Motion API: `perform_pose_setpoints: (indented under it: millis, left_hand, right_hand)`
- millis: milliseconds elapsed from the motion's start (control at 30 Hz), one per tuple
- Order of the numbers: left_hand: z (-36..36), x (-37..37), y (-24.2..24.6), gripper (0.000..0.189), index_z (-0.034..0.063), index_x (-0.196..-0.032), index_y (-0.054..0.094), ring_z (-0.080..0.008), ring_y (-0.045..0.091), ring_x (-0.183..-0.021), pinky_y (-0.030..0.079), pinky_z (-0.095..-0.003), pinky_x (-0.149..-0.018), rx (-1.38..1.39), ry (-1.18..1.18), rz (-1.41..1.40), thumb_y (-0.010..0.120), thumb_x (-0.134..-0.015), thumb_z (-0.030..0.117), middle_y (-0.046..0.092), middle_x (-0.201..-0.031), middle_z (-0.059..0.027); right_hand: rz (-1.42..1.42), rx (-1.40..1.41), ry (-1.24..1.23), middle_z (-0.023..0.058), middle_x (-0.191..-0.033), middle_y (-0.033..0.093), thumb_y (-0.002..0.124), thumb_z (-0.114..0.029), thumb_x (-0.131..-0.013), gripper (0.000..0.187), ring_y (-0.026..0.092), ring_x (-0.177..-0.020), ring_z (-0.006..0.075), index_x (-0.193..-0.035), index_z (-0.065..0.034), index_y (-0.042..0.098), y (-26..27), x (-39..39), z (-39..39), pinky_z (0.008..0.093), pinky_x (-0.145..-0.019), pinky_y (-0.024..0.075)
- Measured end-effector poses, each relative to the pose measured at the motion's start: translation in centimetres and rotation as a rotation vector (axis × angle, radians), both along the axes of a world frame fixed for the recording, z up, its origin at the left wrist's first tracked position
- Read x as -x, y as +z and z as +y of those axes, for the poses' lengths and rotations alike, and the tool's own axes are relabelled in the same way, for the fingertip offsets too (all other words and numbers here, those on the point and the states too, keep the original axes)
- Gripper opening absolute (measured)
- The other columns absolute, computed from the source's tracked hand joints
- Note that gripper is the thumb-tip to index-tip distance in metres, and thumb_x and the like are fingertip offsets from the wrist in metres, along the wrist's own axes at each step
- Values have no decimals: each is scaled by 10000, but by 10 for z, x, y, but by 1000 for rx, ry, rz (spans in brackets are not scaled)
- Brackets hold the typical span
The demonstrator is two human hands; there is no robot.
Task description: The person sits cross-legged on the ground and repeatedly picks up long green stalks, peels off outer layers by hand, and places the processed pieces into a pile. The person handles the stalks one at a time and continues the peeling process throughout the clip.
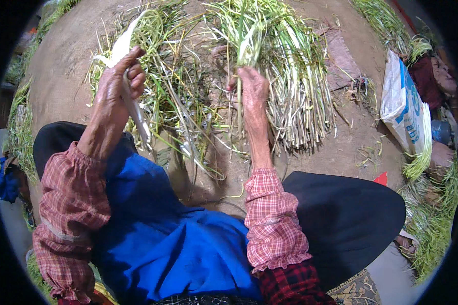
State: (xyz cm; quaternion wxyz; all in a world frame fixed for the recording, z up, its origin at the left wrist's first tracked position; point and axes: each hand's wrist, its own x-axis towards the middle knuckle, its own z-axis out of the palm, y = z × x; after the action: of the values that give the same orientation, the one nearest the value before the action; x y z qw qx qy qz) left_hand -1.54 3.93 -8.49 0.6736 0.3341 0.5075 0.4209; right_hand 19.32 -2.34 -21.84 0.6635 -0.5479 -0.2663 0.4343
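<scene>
My left hand (131,78) is closed around a long pale stalk (139,118); its broad white upper part (124,42) sticks up past the thumb, and its thin end hangs below the fist. My right hand (253,82) pinches a few green leafy stalks (248,47) just above their thin stems. Beside it on the right lies a thick bundle of long green stalks (299,95), the pale cut-looking ends towards me. Under and between both hands spreads a loose heap of leaves and trimmings (179,87).
Brown bare ground (68,76) surrounds the heap. To the right stands a white and blue printed sack (402,103), with more greens (435,221) beyond it. Another row of greens (21,129) lies at the far left. My blue apron (191,255) and dark-clad knee (343,221) are close below.
</scene>
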Motion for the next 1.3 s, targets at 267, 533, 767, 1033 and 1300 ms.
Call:
perform_pose_setpoints:
  millis: [267,533,767,1033,1300]
  left_hand:
    - [4,-10,-15,196,51,-901,577,-63,464,-479,304,-190,-403,-78,-117,156,671,-838,211,505,-600,31]
    - [-10,-26,-24,287,18,-1037,579,-53,487,-609,331,-187,-467,-291,-354,443,558,-887,262,685,-888,-50]
    - [-16,-22,-37,292,26,-965,611,-54,486,-614,349,-201,-498,-226,-377,522,561,-873,298,620,-776,-9]
    - [-24,-24,-25,278,13,-947,629,-56,462,-573,330,-206,-489,-280,-413,488,623,-817,259,537,-675,14]
    - [-14,-18,-28,215,42,-919,637,-58,514,-588,327,-218,-497,-176,-387,583,634,-789,214,602,-690,4]
  right_hand:
    - [22,-37,221,63,-676,656,600,-134,-869,177,585,-576,87,-915,36,613,5,30,-6,218,-514,446]
    - [-87,-8,286,42,-636,650,666,-144,-794,180,539,-535,67,-858,22,635,11,48,-10,239,-500,408]
    - [-315,-34,259,80,-654,657,696,-204,-770,210,616,-562,169,-858,-19,650,14,62,-11,301,-539,460]
    - [-52,-15,273,35,-658,634,640,-190,-846,198,548,-595,68,-864,6,648,24,68,-16,241,-538,422]
    - [191,-88,158,-33,-674,584,589,-166,-894,181,465,-566,24,-834,-2,639,19,83,-15,200,-490,373]
